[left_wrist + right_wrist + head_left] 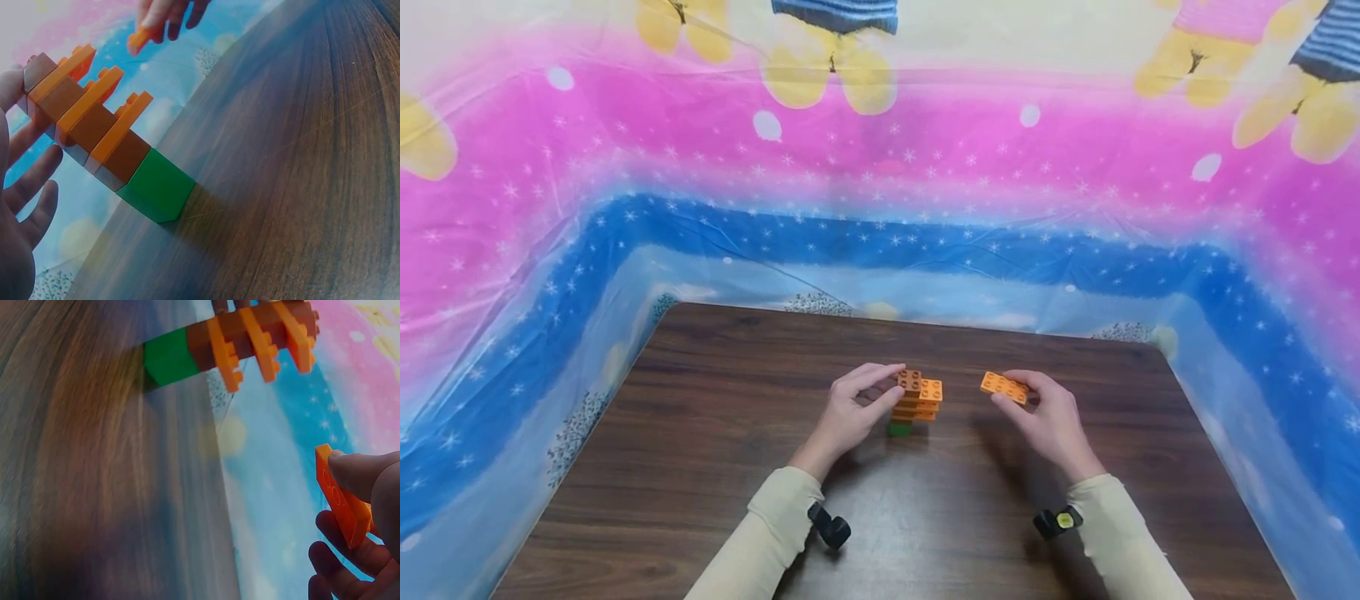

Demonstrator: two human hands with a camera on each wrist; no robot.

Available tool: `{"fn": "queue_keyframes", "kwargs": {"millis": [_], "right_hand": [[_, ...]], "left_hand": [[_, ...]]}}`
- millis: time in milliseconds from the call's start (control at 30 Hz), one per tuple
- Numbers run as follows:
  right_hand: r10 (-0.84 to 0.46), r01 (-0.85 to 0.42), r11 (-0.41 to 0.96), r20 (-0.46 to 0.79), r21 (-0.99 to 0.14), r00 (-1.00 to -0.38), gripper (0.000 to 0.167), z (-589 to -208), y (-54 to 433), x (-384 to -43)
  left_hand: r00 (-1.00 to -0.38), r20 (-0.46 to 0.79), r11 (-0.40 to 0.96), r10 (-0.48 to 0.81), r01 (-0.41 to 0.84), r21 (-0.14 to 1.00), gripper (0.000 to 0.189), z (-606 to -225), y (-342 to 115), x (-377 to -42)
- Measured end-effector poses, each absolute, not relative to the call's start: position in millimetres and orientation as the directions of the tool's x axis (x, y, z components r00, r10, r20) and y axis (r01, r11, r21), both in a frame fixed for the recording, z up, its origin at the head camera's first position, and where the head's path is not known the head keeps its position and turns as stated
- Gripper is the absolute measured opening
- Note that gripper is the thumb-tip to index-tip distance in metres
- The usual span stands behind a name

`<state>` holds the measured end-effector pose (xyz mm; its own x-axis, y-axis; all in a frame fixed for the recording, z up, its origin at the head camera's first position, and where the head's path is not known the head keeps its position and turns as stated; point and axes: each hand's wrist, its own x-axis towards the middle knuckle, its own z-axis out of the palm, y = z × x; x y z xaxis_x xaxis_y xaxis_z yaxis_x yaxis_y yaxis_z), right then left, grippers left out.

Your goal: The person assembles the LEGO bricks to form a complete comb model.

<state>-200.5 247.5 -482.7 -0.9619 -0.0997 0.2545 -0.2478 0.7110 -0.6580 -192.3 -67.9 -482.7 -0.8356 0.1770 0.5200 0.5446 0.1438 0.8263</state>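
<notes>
A tower of toy building bricks (910, 382) stands upright on the table. Its base is a green brick (156, 185); above that, brown bricks alternate with three flat orange plates (258, 344) that jut out toward the right. The left hand (848, 408) pinches the top brown brick (39, 69) between thumb and fingers, its other fingers spread beside the tower. To the right, the right hand (1051, 418) holds a loose orange plate (1002, 387) in the air, studs up, between thumb and fingers. A gap separates that plate from the tower.
The dark wood-grain table (700, 467) reaches back to a patterned pink and blue cloth (880, 242) hung around its far edge and sides. Black wrist cameras (830, 527) are strapped at both sleeve cuffs.
</notes>
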Motion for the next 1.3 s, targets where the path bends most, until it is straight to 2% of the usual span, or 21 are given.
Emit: {"fn": "queue_keyframes", "kwargs": {"millis": [600,1000,1300], "right_hand": [[-0.202,-0.358,0.631,0.300,-0.688,-0.932,0.043,-460.4,210.8,-202.4],[-0.309,-0.472,0.566,0.356,-0.676,-0.882,0.041,-453.0,182.1,-203.6],[-0.349,-0.506,0.531,0.368,-0.680,-0.861,0.039,-451.6,165.2,-205.7]], "left_hand": [[-0.855,0.486,0.151,0.182,0.512,0.845,0.032,-481.8,-68.1,-192.2],[-0.851,0.487,0.160,0.194,0.518,0.841,0.033,-482.7,-68.0,-191.6],[-0.856,0.477,0.159,0.196,0.508,0.846,0.035,-484.7,-68.8,-192.7]]}}
